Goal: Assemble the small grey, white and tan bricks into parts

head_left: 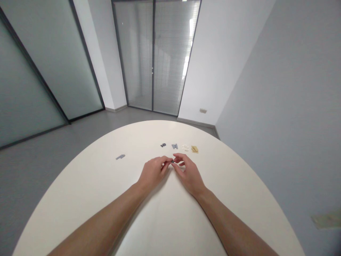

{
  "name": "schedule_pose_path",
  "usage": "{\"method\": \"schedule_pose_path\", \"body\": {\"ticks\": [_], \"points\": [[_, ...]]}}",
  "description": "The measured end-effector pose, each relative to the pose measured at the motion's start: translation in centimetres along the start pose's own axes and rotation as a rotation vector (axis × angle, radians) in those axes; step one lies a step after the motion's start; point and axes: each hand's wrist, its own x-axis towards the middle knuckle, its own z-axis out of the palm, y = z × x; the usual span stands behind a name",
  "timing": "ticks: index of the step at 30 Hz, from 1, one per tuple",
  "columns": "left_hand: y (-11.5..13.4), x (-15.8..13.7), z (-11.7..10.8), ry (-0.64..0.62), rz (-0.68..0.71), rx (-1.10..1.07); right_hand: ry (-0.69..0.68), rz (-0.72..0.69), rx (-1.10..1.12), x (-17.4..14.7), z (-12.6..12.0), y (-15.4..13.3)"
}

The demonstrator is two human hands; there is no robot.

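Note:
My left hand (156,169) is closed in a pinch, with thumb and forefinger on a small dark grey piece (173,161) just above the table. Facing it, my right hand (188,172) curves around the piece's other side. Its thumb tip is close to the piece, and the forefinger is lifted apart from the thumb. Whether the right thumb touches the piece I cannot tell. Beyond the hands lie small dark grey parts (163,145), blue-grey parts (174,146), white parts (185,147) and tan parts (195,149) in a row.
A separate grey stepped piece (120,156) lies to the left on the round white table (160,227). The table's curved far edge is close behind the row of parts. Glass panels (135,53) and a grey wall (287,106) stand around the table.

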Motion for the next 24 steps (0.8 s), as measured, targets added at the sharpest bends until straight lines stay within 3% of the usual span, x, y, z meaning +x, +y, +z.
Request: {"method": "schedule_pose_path", "body": {"ticks": [24], "points": [[0.16, -0.08, -0.24, 0.004, -0.028, -0.112, -0.02, -0.032, -0.024, 0.03, -0.2, -0.09]]}}
